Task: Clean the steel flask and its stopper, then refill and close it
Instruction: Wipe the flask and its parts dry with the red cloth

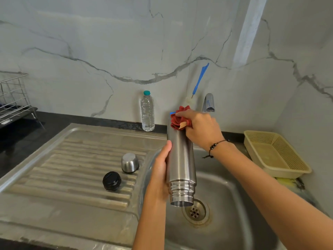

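Red cloth (180, 118) was bunched under the curled fingers of the right hand (200, 129), which pressed it against the upturned base of the steel flask (181, 165). The left hand (161, 170) gripped the flask's body from the side, thumb up along the metal and the other fingers wrapped behind it (out of sight). The flask was held upside down over the sink basin (234, 204), its threaded, open mouth pointing at the drain (195, 212). On the ribbed draining board (72, 159) to the left lay the black stopper (111, 180) and, just behind it, the steel cap (130, 162), mouth down; the two stood near each other but apart. Against the marble wall stood a clear water bottle (147, 112) with a teal lid, and a blue-handled bottle brush (199, 82) leaned by the tap (209, 103). A yellow basket (275, 152) sat right of the basin, a wire rack (12, 98) at far left.
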A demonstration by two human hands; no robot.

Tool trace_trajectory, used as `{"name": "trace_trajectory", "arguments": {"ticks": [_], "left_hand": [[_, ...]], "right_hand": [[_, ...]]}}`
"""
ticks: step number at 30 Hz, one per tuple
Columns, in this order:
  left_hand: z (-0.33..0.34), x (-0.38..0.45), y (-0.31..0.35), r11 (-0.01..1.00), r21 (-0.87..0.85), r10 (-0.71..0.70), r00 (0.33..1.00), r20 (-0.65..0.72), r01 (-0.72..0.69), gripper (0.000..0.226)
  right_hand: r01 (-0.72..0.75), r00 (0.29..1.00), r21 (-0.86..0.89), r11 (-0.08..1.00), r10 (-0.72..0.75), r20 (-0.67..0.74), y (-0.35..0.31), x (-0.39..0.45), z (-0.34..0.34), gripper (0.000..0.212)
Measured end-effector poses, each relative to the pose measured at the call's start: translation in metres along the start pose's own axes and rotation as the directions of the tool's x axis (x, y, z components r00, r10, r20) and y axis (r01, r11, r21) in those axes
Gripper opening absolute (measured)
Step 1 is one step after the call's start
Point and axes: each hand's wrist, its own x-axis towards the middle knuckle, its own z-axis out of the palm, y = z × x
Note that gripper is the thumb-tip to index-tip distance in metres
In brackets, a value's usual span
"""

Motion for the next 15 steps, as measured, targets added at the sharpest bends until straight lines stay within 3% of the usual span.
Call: {"name": "trace_trajectory", "arguments": {"ticks": [4, 8, 11, 15], "left_hand": [[-0.001, 0.001, 0.000, 0.999, -0.017, 0.043, 0.998, -0.038, -0.043, 0.059], [-0.004, 0.003, -0.007, 0.984, -0.164, 0.067, 0.998, 0.002, -0.066, 0.040], [-0.005, 0.008, -0.011, 0.956, -0.285, 0.080, 0.996, 0.040, -0.065, 0.048], [-0.004, 0.011, -0.013, 0.932, -0.361, 0.069, 0.996, 0.052, -0.045, 0.059]], "right_hand": [[0.007, 0.998, -0.101, 0.995, -0.001, 0.061, -0.007, -0.007, 0.006, 0.042], [0.052, 0.987, -0.119, 0.992, -0.033, 0.158, -0.015, -0.036, 0.014, 0.040], [0.058, 0.981, -0.106, 0.993, -0.037, 0.190, -0.016, -0.060, 0.017, 0.039], [0.047, 0.994, 0.008, 0.999, -0.048, 0.096, -0.016, -0.092, 0.014, 0.041]]}}
